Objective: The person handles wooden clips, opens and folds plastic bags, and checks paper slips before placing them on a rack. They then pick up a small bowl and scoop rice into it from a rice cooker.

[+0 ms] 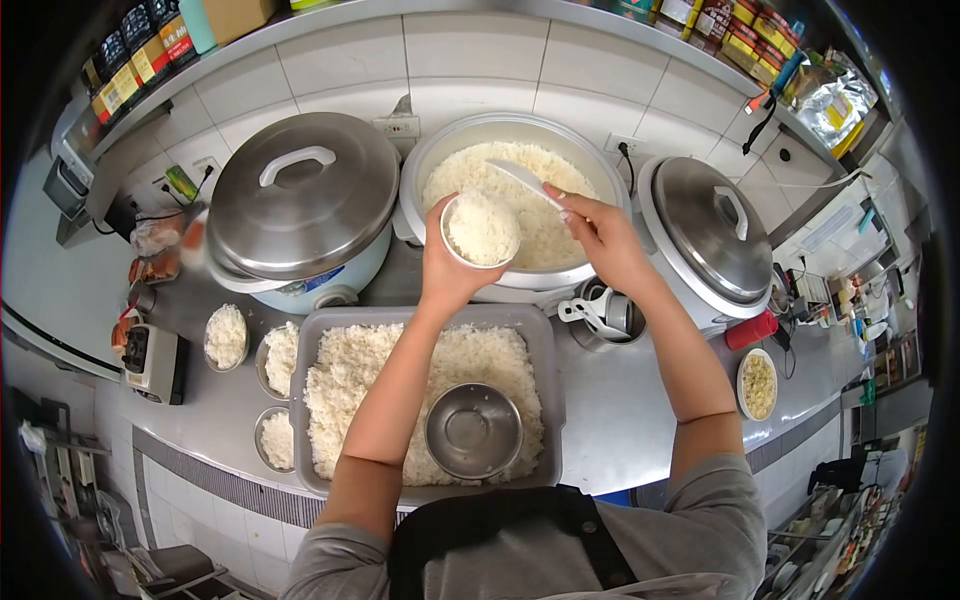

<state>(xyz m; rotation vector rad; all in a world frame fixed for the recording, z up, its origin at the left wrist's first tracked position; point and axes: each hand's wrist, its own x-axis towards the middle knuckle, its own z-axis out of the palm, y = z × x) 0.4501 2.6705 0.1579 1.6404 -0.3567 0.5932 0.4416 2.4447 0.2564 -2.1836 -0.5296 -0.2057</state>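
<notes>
My left hand is wrapped round a small bowl heaped with white rice, held over the front rim of an uncovered rice cooker. In my right hand is a white rice paddle, its blade pointing up and left above the rice in the cooker. Below my forearms, a grey tub contains loose rice, with an empty metal bowl resting on top. Left of the tub stand metal bowls of rice, several in all.
Lidded cookers flank the open one, at left and right. A metal pot with white-handled utensils stands right of the tub. Farther right are a red cylinder and a bowl of yellowish food. A loaded shelf runs overhead.
</notes>
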